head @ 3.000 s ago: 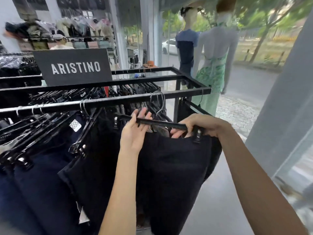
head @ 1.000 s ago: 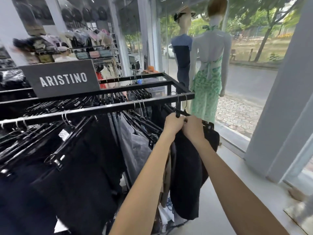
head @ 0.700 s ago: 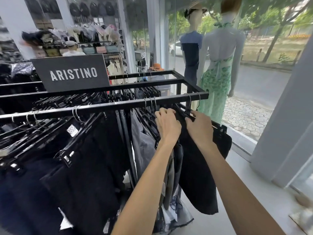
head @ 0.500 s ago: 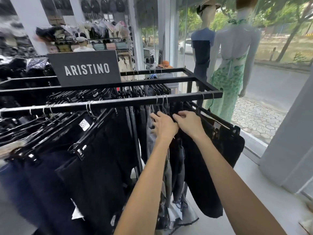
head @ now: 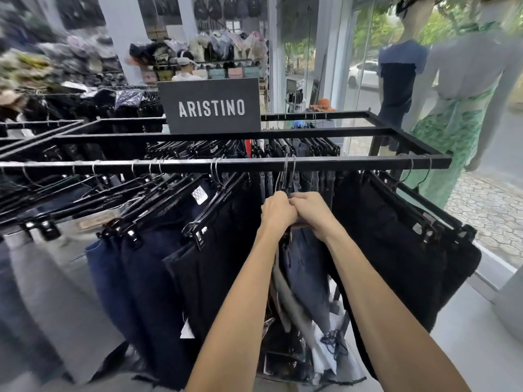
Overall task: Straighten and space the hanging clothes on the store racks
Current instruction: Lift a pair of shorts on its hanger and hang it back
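Note:
A black metal rack (head: 353,163) carries dark trousers on black clip hangers. My left hand (head: 277,211) and my right hand (head: 312,213) sit side by side just under the front rail, both with fingers curled round the hangers of a grey-blue pair (head: 307,267) in the middle. Black trousers (head: 396,250) hang at the rail's right end. To the left hang black trousers (head: 215,267), a navy pair (head: 141,267) and a grey pair (head: 42,278), all angled. What exactly my fingers enclose is hidden behind my hands.
A dark ARISTINO sign (head: 210,107) stands on the rack's top bar. Two mannequins (head: 464,89) stand by the glass front at right, and a white pillar (head: 512,301) rises at the far right. Shelves of bags and caps (head: 215,49) fill the back wall.
My hands left the black trousers at the rail's right end and moved left to the grey-blue pair in the middle. My view swung left along the rack.

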